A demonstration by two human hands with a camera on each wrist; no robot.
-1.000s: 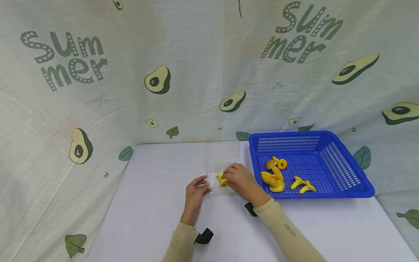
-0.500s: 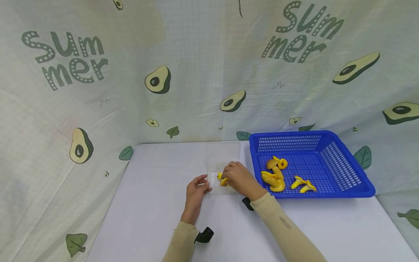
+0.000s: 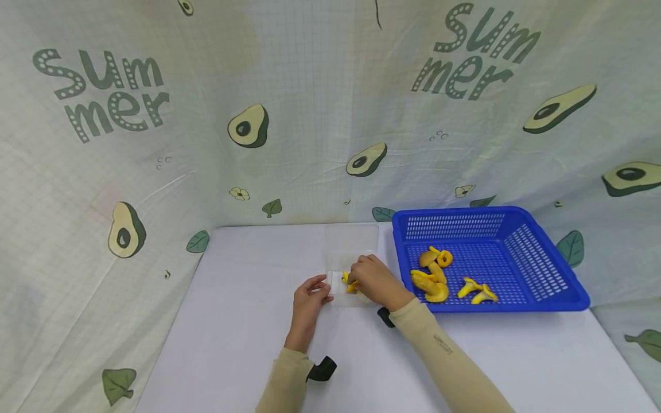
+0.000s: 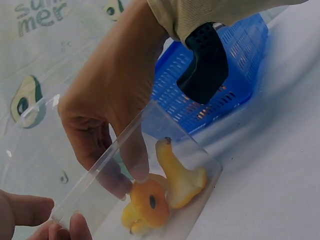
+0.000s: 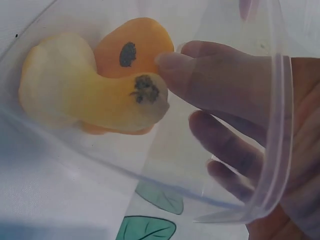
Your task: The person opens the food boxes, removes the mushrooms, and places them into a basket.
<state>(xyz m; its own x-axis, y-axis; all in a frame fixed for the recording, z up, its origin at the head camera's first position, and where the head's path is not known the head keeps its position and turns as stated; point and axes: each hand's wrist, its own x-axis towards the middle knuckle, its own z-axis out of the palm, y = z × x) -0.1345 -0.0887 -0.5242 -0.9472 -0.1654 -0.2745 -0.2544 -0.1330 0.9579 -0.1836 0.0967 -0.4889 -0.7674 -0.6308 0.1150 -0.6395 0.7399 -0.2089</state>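
A clear plastic box (image 3: 338, 301) stands open on the table, its lid flap (image 3: 352, 238) laid back toward the wall. My left hand (image 3: 308, 307) pinches the box's left rim between thumb and fingers. From above, my right hand (image 3: 379, 281) reaches into the box. In the left wrist view its thumb and fingertips are around an orange mushroom (image 4: 155, 200) with a dark spot. Beside that lies a paler yellow mushroom (image 4: 181, 182) with a dark stem end. Through the clear wall, the right wrist view shows the right thumb (image 5: 200, 75) against the orange mushroom.
A blue slotted basket (image 3: 547, 258) sits right of the box, close to my right forearm. Several yellow-orange mushrooms (image 3: 431, 287) lie in its left half, with two smaller ones (image 3: 484, 295) near the front. A printed cloth wall (image 3: 304, 115) closes off the back.
My right wrist and forearm have swung slightly left, while its fingers stay inside the box. The left hand keeps its hold on the rim. The basket's contents look the same.
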